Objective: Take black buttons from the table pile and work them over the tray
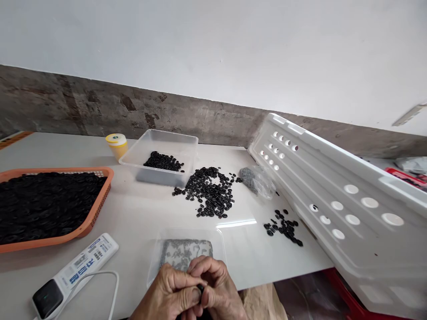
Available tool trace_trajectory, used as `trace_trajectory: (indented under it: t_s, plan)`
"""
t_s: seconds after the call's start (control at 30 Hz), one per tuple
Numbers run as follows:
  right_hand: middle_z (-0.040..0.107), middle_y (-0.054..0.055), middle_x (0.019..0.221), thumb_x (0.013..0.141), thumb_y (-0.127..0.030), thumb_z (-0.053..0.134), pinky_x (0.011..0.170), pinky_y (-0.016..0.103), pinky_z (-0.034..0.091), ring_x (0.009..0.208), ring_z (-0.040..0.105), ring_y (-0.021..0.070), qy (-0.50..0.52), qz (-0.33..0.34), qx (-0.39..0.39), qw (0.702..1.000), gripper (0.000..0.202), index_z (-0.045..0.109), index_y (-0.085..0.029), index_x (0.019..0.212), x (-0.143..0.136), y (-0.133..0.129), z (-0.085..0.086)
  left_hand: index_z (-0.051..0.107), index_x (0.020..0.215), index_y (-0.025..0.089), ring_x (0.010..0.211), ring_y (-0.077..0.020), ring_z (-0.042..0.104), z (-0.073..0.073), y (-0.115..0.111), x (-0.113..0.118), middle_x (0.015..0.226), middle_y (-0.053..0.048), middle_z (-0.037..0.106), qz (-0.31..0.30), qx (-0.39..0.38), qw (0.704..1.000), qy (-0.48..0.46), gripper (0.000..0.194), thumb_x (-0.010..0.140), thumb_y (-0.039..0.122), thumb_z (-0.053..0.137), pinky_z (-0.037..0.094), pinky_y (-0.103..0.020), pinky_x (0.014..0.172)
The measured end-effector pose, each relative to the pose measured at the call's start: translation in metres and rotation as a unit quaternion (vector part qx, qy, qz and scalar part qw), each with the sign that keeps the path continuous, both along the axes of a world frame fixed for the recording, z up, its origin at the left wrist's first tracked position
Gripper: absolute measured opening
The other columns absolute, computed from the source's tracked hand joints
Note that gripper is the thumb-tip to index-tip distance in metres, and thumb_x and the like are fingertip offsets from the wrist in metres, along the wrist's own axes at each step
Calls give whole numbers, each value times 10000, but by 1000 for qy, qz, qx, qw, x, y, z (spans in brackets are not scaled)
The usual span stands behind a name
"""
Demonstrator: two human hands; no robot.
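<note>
My left hand [171, 291] and my right hand [220, 284] meet at the front edge of the table. Between their fingertips they pinch a small black part [200, 288], mostly covered by the fingers. A shallow clear tray [218, 251] lies just beyond my hands, with many tiny grey pieces in it; my hands hide its near side. Farther back, a loose pile of small black oval parts [215, 195] spreads over the table. A smaller group of black parts [287, 229] lies to the right.
An orange basket [95, 211] full of black parts stands left, near a white power strip [90, 262] with a cable. Behind are a yellow cup [117, 146], a clear bin [160, 178] with black parts and a plastic bag [263, 182]. A large white perforated panel [310, 178] leans right.
</note>
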State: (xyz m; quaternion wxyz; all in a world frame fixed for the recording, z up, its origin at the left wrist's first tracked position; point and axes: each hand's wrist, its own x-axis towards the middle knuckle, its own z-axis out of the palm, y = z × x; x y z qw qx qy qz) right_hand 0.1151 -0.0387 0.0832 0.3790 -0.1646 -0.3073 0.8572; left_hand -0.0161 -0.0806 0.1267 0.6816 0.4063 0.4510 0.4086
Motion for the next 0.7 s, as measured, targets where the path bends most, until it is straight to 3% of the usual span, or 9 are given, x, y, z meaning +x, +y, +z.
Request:
trace_trajectory:
  t_s: [0.17, 0.27, 0.4, 0.53, 0.7]
  plan:
    - [643, 3, 787, 583, -336, 859, 402, 176, 501, 415, 613, 75, 27, 18, 1, 999, 325, 713, -162, 815, -2, 4, 4, 777, 676, 105, 409, -79, 458, -13, 1, 2, 493, -16, 532, 23, 11, 1000, -2, 465, 774, 537, 636, 333, -194, 410]
    - [644, 2, 706, 579, -358, 859, 414, 172, 485, 418, 601, 78, 17, 32, -5, 999, 378, 704, -146, 851, -1, 5, -1, 799, 799, 121, 430, -80, 493, -20, 0, 0, 543, -38, 582, 40, 1, 998, -41, 484, 750, 576, 642, 351, -182, 410]
    - [654, 39, 754, 629, -415, 823, 445, 180, 476, 456, 578, 74, 10, 14, -24, 1000, 411, 703, -116, 883, -2, 3, -8, 794, 895, 144, 442, -83, 539, -25, -5, -4, 574, -62, 640, 78, -23, 992, -95, 479, 697, 571, 701, 363, -166, 406]
    - [634, 34, 681, 748, -454, 723, 501, 229, 486, 489, 588, 112, 15, 2, -33, 999, 378, 695, -115, 913, -6, 1, -7, 783, 937, 170, 431, -85, 559, -32, -8, -6, 570, -72, 685, 123, -34, 986, -105, 450, 677, 535, 740, 370, -155, 391]
    - [610, 19, 598, 768, -426, 712, 508, 229, 459, 480, 581, 122, 13, 6, -41, 999, 338, 685, -113, 895, -8, 3, -7, 781, 937, 167, 443, -98, 572, -41, -5, -8, 587, -69, 687, 114, -18, 987, -109, 433, 705, 527, 722, 398, -174, 399]
